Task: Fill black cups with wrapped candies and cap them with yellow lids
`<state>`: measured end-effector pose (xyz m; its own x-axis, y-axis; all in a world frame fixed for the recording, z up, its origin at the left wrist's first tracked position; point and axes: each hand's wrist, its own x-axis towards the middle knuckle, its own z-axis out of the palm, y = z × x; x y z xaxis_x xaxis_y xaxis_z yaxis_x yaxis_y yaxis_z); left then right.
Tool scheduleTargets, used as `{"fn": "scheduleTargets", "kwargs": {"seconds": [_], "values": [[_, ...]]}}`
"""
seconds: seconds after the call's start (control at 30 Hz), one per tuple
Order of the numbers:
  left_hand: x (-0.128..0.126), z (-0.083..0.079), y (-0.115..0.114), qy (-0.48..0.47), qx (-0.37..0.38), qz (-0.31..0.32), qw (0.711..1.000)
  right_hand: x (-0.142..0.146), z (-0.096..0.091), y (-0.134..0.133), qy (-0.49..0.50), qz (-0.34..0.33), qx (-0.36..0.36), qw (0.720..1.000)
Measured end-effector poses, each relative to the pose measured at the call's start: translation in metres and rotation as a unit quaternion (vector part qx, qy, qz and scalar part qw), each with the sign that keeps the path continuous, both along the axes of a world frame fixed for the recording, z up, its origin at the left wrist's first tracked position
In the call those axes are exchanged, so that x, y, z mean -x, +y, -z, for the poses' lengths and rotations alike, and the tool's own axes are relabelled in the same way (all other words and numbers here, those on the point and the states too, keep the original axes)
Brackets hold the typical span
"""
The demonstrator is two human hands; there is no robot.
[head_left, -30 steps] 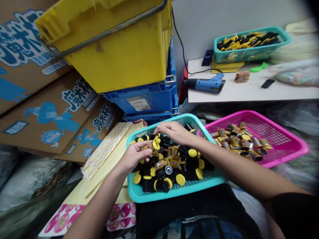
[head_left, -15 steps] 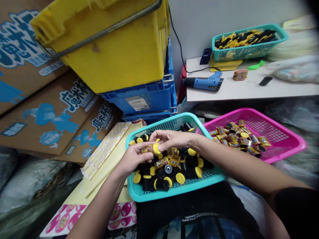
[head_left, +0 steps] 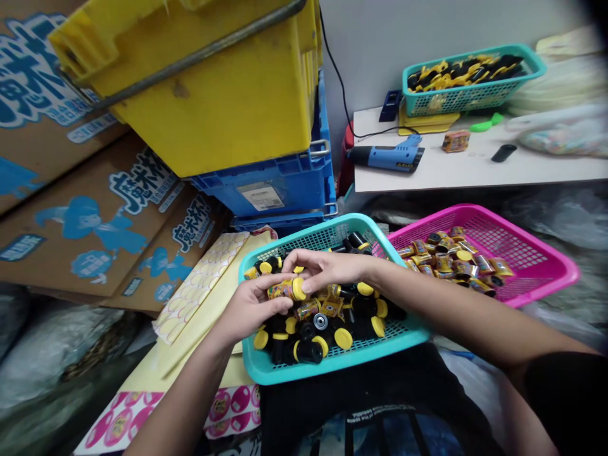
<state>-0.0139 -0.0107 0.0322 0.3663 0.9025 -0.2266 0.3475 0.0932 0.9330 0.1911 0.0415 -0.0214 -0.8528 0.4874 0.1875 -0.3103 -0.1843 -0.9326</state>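
Observation:
My left hand (head_left: 251, 307) grips a small labelled canister (head_left: 284, 290) with a yellow cap, holding it over a teal mesh basket (head_left: 332, 360). My right hand (head_left: 327, 269) curves over from the right, its fingertips on the canister's yellow cap (head_left: 298, 289). Below both hands, the basket holds a loose heap of black canisters with yellow caps (head_left: 308, 350), mixed with a few labelled ones. A pink mesh basket (head_left: 546, 269) to the right holds labelled gold canisters (head_left: 451, 259). My right forearm passes close by its near corner.
A yellow crate (head_left: 199, 107) sits on blue crates (head_left: 261, 196) ahead, beside printed cardboard sheets (head_left: 95, 218). Sticker sheets (head_left: 199, 285) lie left of the teal basket. A white table (head_left: 475, 168) at the back right bears a blue glue gun (head_left: 389, 158) and another teal basket (head_left: 465, 95).
My right hand has come in closer to my left and now rests on the cap. The canister has tilted lower and flatter. The whole scene has drifted slightly up and left.

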Motion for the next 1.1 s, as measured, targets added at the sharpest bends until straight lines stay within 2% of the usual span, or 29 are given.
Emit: {"fn": "scheduleTargets", "kwargs": {"seconds": [0.13,0.27,0.47,0.63,0.73,0.8,0.9,0.97,1.0,1.03,1.1], "values": [[-0.003,0.001,-0.003,-0.017,-0.054,-0.023,0.998,-0.001,-0.003,0.0,0.009,0.031,-0.028,0.999],[-0.01,0.003,-0.007,-0.02,-0.093,-0.03,0.995,0.0,0.001,0.0,-0.002,0.037,-0.006,0.999],[-0.017,0.001,-0.01,0.01,-0.11,-0.066,0.992,0.004,0.002,-0.005,0.004,0.024,0.05,0.998],[-0.014,0.003,-0.012,0.037,-0.135,-0.07,0.988,0.005,0.005,-0.008,0.015,0.034,0.058,0.998],[-0.012,0.008,-0.012,0.064,-0.161,-0.062,0.983,0.005,0.007,-0.008,0.005,0.049,0.036,0.998],[-0.014,0.009,-0.01,0.087,-0.21,-0.054,0.972,0.008,0.003,-0.01,-0.007,0.069,0.007,0.998],[-0.017,0.002,-0.002,0.128,-0.347,-0.031,0.928,0.005,-0.016,-0.021,-0.033,0.148,-0.065,0.986],[-0.011,-0.006,0.007,0.137,-0.414,-0.018,0.9,-0.013,-0.035,-0.033,-0.097,0.266,-0.141,0.949],[-0.004,-0.011,0.012,0.134,-0.427,-0.022,0.894,-0.03,-0.044,-0.04,-0.155,0.338,-0.183,0.91],[0.005,-0.016,0.016,0.133,-0.427,-0.036,0.894,-0.052,-0.052,-0.046,-0.228,0.403,-0.223,0.858],[0.026,-0.021,0.023,0.157,-0.393,-0.069,0.904,-0.103,-0.062,-0.056,-0.377,0.5,-0.296,0.721]]}}
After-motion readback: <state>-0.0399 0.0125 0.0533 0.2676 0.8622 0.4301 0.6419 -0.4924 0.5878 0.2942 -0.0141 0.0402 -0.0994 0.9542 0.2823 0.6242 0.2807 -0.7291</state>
